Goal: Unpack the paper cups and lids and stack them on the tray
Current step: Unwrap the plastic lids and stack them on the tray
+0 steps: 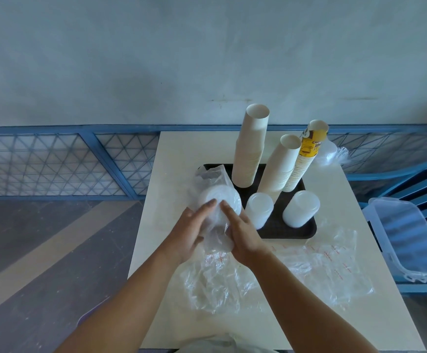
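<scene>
A stack of white lids (220, 200), still inside a clear plastic bag (211, 178), stands at the left edge of the black tray (306, 231). My left hand (190, 229) and my right hand (243, 235) hold the bagged stack between them, fingers lying along its sides. On the tray stand two tall stacks of plain paper cups (252, 146) (281, 165), a yellow printed cup stack (306, 154), and two unwrapped lid stacks (259, 208) (301, 208).
Empty clear plastic wrappers (322, 263) lie crumpled on the white table (176, 154) in front of the tray. More bagged lids (331, 152) sit at the back right. A clear plastic bin (411, 235) rests on a blue chair to the right.
</scene>
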